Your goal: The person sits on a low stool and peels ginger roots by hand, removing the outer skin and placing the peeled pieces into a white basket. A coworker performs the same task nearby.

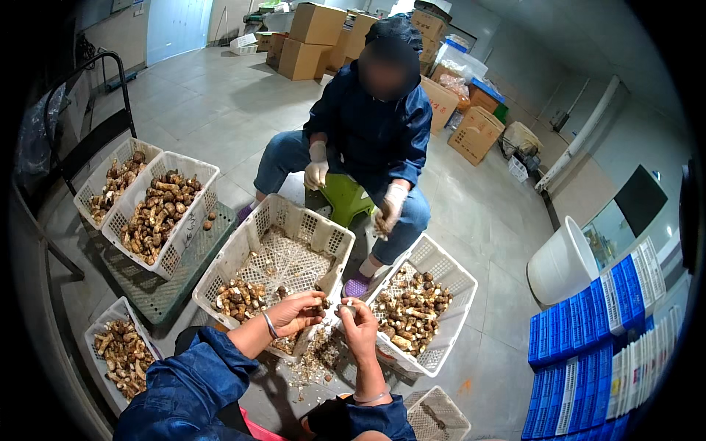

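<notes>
My left hand (298,314) holds a small brown mushroom (324,303) over the near edge of a large white plastic crate (204,278). That crate has mushrooms in its near left corner and scraps on its slatted bottom. Close by on the right, my right hand (358,326) has its thumb and forefinger closed on a small object, too small to identify. Mushrooms (413,314) fill much of a second white crate (469,292) to the right. Pale trimmings (317,353) lie on the floor beneath my hands.
Opposite sits a person in gloves on a green stool (346,198). Two mushroom crates (185,242) rest on a platform cart (212,248) at left; another crate (110,386) stands below. An empty basket (438,421) is near my knees. Blue crates (573,320) are stacked right, beside a white bin (560,264).
</notes>
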`<action>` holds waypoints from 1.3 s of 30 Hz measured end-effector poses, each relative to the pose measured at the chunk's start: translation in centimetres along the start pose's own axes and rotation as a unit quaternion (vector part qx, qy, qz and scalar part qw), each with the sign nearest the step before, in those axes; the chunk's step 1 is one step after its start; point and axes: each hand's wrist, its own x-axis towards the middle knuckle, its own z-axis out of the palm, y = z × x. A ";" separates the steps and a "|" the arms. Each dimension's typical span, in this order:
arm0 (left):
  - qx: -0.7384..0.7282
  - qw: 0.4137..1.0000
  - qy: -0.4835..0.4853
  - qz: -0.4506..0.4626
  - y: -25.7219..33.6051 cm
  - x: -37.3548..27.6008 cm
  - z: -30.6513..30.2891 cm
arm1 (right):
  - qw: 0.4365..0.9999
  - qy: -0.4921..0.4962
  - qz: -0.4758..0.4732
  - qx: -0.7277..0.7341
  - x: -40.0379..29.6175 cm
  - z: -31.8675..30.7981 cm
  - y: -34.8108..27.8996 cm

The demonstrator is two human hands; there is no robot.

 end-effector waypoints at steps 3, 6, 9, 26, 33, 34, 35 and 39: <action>0.018 1.000 0.009 0.007 -0.1 -0.1 0.0 | 0.996 -0.022 0.033 0.077 -0.2 0.7 -1.1; 0.037 0.999 0.005 0.006 -0.2 0.0 -0.2 | 0.997 -0.045 0.025 0.059 -0.3 0.6 -2.0; 0.025 0.999 0.019 0.012 -0.3 0.0 -0.2 | 0.997 -0.051 0.013 0.061 -0.4 0.5 -1.8; 0.143 0.989 0.036 0.030 -0.1 0.0 -0.2 | 0.999 -0.027 0.010 0.026 -0.3 0.6 -1.6; 0.100 0.994 0.013 0.029 -0.3 -0.1 0.2 | 0.998 -0.019 0.047 0.046 -0.2 0.4 -1.5; 0.088 0.995 0.015 0.035 -0.4 0.0 0.1 | 0.999 -0.019 0.025 0.032 -0.3 0.5 -1.3; 0.092 0.995 0.018 0.034 -0.4 0.1 0.0 | 1.000 -0.019 0.002 0.018 -0.3 0.6 -1.1; 0.122 0.992 0.020 0.018 -0.4 0.2 -0.4 | 0.998 -0.029 0.048 0.027 -0.3 0.4 -1.6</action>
